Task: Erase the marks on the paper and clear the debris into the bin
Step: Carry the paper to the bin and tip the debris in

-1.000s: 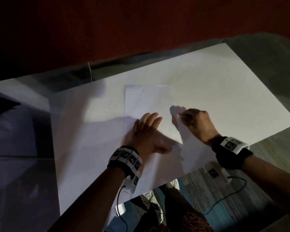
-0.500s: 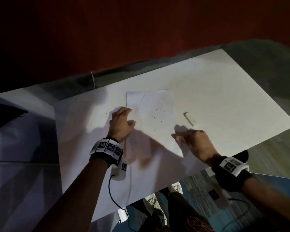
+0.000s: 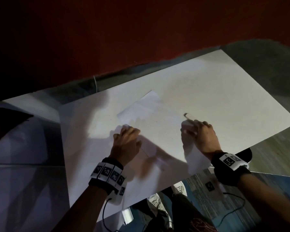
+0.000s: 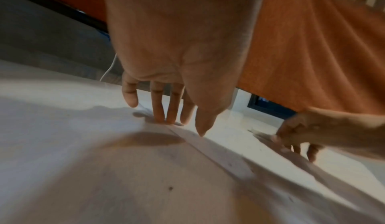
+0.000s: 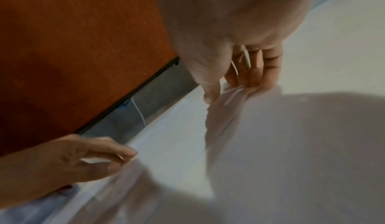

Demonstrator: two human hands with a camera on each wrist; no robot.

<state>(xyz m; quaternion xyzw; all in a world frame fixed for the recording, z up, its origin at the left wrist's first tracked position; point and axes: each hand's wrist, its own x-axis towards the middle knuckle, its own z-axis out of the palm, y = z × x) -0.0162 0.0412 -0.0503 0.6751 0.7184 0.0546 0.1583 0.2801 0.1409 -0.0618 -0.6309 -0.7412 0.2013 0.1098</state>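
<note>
Step in hand, as judged: lifting the paper off the desk to tip the debris off. Both near edges should rise level, sheet slightly cupped, so crumbs slide together; no bin in view. Left hand arched over the left edge, fingers pinching it. Right hand pinches the right edge, bunching it. Eraser lies just beyond the right hand, on the desk.

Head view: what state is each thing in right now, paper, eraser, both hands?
paper: near edge raised and buckled, far corner flat on the large white sheet.
eraser: lying loose on the sheet, unheld.
left hand: pinches the paper's left edge.
right hand: pinches the paper's right edge.
</note>
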